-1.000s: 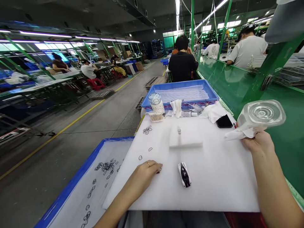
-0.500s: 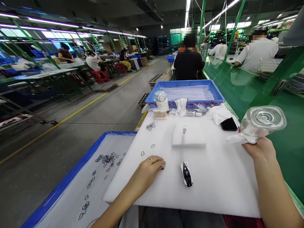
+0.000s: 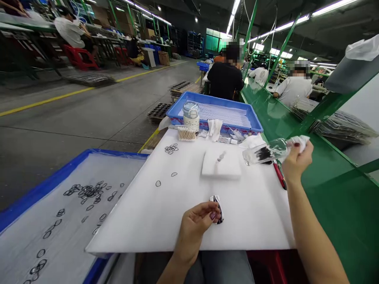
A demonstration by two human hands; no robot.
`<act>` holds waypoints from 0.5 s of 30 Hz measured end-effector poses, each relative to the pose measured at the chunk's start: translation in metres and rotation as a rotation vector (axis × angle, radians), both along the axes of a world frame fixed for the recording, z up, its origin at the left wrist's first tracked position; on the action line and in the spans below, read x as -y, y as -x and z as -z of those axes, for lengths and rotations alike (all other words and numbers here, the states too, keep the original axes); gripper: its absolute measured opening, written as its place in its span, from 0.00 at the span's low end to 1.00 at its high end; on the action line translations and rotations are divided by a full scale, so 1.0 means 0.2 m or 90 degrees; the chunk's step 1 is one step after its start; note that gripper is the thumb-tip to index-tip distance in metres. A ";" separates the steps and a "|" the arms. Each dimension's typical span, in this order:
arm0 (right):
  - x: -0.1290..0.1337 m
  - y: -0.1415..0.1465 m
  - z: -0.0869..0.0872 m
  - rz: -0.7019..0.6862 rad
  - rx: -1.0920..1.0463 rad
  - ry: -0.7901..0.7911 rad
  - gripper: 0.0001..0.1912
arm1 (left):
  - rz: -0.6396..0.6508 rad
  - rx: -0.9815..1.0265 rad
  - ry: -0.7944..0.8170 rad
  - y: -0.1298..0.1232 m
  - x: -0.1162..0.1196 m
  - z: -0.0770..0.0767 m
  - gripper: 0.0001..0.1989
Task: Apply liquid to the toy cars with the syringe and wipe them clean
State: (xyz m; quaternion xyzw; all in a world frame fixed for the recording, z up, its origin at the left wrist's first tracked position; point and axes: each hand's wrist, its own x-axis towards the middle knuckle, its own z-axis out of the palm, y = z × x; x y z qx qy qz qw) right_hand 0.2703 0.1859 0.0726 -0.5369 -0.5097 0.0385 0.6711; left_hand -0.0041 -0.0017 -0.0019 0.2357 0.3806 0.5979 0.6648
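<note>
On the white foam sheet [image 3: 251, 213], near its front, lies a small black and white toy car [image 3: 218, 209]. My left hand [image 3: 199, 221] is raised just over its left side, thumb and fingertips pinched together; whatever they hold is too small to make out. At the right, my right hand [image 3: 298, 159] grips a white cloth [image 3: 301, 142] at one end of a clear plastic container [image 3: 265, 153], which is tilted on its side. A small blurred item [image 3: 221, 156] stands on a white foam block [image 3: 221, 167]. Thin black rings [image 3: 171, 148] lie at the left.
Cotton swabs [image 3: 187, 134], a lidded jar [image 3: 191, 114] and a blue tray [image 3: 220, 108] stand at the back. Red-handled pliers [image 3: 280, 175] lie at the right edge. Another blue tray [image 3: 89, 151] with many black rings is at the left. A person in black [image 3: 225, 81] sits ahead.
My left hand has moved right, from the bare sheet to the car. My right hand has turned the clear container from base-up onto its side, uncovering the pliers. The view has shifted.
</note>
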 end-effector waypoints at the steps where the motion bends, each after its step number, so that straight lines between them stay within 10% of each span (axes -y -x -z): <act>1: -0.01 0.04 -0.04 -0.016 0.052 0.002 0.26 | 0.001 0.023 0.011 0.01 0.00 0.00 0.13; 8: -0.08 0.26 -0.14 -0.186 0.188 0.077 0.16 | -0.039 0.079 0.026 0.05 -0.01 0.02 0.16; 15: -0.05 0.19 -0.34 -0.192 -0.025 0.022 0.09 | -0.035 0.103 0.030 0.05 0.00 0.01 0.18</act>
